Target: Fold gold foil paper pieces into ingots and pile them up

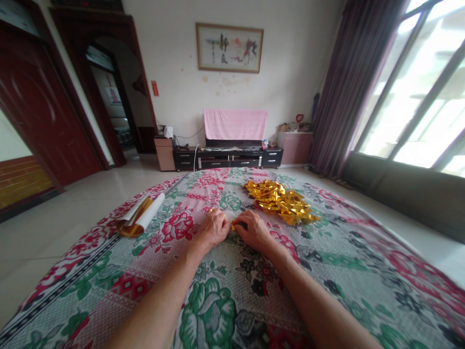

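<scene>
Both of my hands meet near the middle of the cloth-covered table. My left hand [215, 228] is closed, its fingers pinched together. Close beside it, my right hand [252, 230] also pinches. Between the fingertips shows a small bit of gold foil paper [233, 225], mostly hidden by the fingers. Beyond my right hand lies a heap of folded gold foil pieces [278, 199], shiny and pointed. To the left, a loosely curled roll of gold foil sheets [141, 215] with a white outer side rests on the cloth.
A floral cloth [207, 315] in red, green and grey covers the round table. Past its far edge stand a low black cabinet [228, 159] and a pink cloth [235, 124] draped over something. A curtained window [410, 97] is at the right, doors at the left.
</scene>
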### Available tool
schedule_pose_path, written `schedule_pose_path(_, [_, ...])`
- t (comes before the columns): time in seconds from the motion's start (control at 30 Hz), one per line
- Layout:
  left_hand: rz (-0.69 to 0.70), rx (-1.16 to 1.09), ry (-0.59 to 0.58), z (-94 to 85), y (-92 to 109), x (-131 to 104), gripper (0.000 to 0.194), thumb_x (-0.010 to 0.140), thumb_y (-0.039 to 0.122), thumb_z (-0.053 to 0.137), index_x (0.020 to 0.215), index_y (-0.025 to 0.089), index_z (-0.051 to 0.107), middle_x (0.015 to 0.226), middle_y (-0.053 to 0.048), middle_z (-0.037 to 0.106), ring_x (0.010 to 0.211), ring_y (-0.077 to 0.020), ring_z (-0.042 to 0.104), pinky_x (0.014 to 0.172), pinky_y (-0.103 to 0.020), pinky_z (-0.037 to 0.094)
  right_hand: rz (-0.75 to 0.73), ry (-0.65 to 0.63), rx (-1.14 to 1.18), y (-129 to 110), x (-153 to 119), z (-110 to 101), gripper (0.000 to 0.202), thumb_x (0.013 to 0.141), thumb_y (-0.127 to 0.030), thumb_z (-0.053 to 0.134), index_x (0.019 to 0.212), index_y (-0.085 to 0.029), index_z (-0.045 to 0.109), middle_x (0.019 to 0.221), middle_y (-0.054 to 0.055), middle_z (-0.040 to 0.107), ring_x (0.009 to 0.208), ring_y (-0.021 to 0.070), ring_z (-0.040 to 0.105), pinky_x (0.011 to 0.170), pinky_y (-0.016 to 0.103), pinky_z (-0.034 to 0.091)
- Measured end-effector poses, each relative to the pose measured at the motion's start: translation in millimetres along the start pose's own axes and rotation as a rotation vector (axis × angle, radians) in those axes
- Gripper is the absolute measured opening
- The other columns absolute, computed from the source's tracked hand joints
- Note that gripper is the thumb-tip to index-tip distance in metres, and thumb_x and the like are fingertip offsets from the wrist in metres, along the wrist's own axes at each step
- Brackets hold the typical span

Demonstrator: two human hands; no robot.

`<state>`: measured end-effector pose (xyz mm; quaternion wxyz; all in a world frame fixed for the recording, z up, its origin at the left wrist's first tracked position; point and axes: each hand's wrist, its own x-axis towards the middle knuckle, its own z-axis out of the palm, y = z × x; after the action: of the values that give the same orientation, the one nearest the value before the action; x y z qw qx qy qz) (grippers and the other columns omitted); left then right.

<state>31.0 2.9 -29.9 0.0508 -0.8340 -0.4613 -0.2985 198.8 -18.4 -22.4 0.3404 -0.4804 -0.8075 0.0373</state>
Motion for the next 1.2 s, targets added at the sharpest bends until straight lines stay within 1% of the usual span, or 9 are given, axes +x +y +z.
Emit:
schedule_pose_path(0.37, [0.020,0.016,0.036,1.8,0.6,-1.0,0.012,0.075,0.015,0.050,0.064,0.017,0.051,0.070,-0.003,0.053,0.071,-0.0147,0.049,0.067,-0.026,0.039,-0.047,0.029,-0.001,-3.0,-3.2,-1.2,0.017,0.077,-0.018,0.053,0.081,-0.021,0.069,0.083,0.004,0.063,0.084,0.0151,0.054,0.079,0.027,0.040])
schedule_pose_path(0.63, [0.004,0.022,0.032,1.4,2.8,-1.9,0.012,0.077,0.016,0.048,0.065,0.017,0.053,0.071,-0.004,0.053,0.072,-0.0148,0.049,0.069,-0.027,0.039,-0.055,0.022,0.007,-5.1,-2.6,-2.3,0.018,0.076,-0.017,0.052,0.080,-0.021,0.069,0.082,0.004,0.063,0.083,0.0153,0.054,0.079,0.027,0.040])
schedule_pose_path(0.83, [-0.021,0.029,0.006,3.2,1.2,-1.9,0.011,0.077,0.018,0.048,0.067,0.017,0.053,0.073,-0.004,0.053,0.073,-0.0155,0.049,0.070,-0.028,0.039,-0.044,0.015,0.009,-4.1,-2.0,-1.9,0.017,0.076,-0.018,0.053,0.080,-0.021,0.069,0.083,0.004,0.063,0.083,0.0152,0.054,0.079,0.027,0.040])
schedule_pose_path(1.2, [-0.036,-0.089,-0.023,-2.2,3.0,-1.5,0.005,0.076,0.018,0.051,0.071,0.018,0.052,0.074,-0.002,0.053,0.076,-0.0157,0.048,0.072,-0.029,0.038,-0.035,0.021,0.007,-5.5,-3.7,-3.1,0.017,0.077,-0.019,0.052,0.080,-0.021,0.069,0.084,0.004,0.063,0.083,0.0153,0.054,0.078,0.027,0.041])
